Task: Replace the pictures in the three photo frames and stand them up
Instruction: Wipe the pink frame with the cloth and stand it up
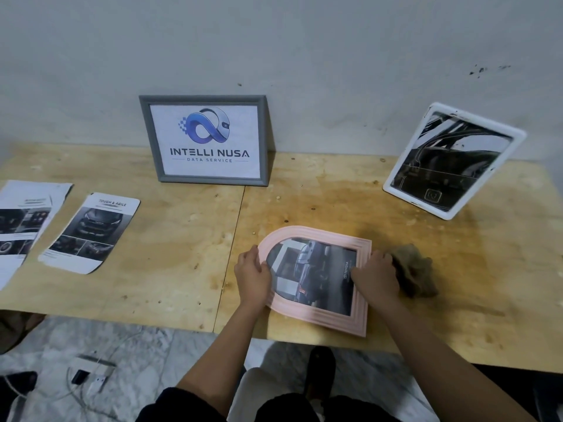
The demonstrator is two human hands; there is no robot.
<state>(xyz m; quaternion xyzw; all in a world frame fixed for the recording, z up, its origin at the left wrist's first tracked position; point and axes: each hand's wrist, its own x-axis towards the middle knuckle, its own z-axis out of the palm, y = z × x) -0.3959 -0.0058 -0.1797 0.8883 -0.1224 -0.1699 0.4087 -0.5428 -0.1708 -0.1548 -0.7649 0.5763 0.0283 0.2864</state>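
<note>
Pink arched frame (335, 322) flat and face up near the worktop's (170, 245) front edge, right of centre, car picture inside. Left hand (253, 275) gripping its arched end, right hand (376, 277) curled over its straight end, touching a brown cloth (416, 271). Grey frame (213, 180) upright at the back edge; white frame (475, 120) standing tilted near the back right corner. Printed sheets (91, 233) near the left edge.
</note>
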